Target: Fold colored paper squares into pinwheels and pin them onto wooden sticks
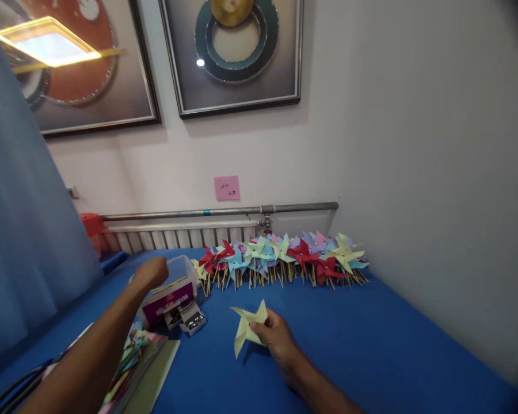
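A clear plastic tub (182,270) sits on the blue cloth-covered table (371,345), and long thin wooden sticks show inside it; I cannot make out more of its contents. In front of it stands a small purple and white cardboard box (166,303), with a little open box of shiny metal pins (193,322) just beside that.

My left hand (151,272) reaches out over the tub's near edge with the fingers curled down and closed; whether it grips anything I cannot tell. My right hand (274,336) rests low over the table, thumb and fingers pinched shut on a pale yellow folded paper pinwheel head (247,328), which sticks out to the left of my fingers, just above the cloth.

Under my left forearm lies a stack of coloured paper sheets (138,368). Along the wall runs a row of finished paper pinwheels on wooden sticks (280,259), red, blue, green, yellow and purple, well apart from both hands. Above them a grey metal pipe (224,211) crosses the wall, with a pink sticky note (227,188) over it.
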`<state>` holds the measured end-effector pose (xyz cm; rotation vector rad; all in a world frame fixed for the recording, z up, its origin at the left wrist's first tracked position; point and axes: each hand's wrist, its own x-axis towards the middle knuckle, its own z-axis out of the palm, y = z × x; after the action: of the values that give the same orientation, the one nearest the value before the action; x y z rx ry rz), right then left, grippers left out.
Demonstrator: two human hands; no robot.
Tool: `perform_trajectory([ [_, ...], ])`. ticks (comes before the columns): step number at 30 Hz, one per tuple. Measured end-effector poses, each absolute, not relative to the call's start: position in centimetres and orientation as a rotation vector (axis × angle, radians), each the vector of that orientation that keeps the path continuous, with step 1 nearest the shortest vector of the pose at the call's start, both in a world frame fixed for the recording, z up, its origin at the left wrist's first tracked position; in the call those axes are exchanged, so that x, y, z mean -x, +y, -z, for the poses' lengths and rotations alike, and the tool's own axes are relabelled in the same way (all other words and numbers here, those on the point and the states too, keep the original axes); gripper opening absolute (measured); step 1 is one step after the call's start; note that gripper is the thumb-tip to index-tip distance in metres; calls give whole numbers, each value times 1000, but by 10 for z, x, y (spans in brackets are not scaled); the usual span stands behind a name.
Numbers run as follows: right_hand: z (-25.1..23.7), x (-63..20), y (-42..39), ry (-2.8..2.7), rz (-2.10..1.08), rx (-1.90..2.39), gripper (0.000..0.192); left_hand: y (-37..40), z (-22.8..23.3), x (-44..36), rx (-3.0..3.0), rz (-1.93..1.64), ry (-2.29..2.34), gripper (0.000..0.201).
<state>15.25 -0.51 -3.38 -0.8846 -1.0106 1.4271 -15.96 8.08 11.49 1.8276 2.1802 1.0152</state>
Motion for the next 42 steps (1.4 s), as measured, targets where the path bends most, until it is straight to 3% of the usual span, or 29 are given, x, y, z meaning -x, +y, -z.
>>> perform_trajectory([
  [3,29,-156,-9,-994,-1425,879,32,58,-104,128,-1892,-1139,1848,11],
  [9,25,-163,-7,-915,-1418,903,40,39,-17,41,-1692,-1199,1483,15],
  [13,23,-166,-8,-882,-1388,925,42,40,15,29,-1561,-1144,1370,16],
  [28,9,-155,0,-823,-1321,948,29,21,14,18,-1670,-1064,1489,5],
  [42,20,-147,3,-881,-1408,932,44,6,2,14,-1761,-967,1441,19],
])
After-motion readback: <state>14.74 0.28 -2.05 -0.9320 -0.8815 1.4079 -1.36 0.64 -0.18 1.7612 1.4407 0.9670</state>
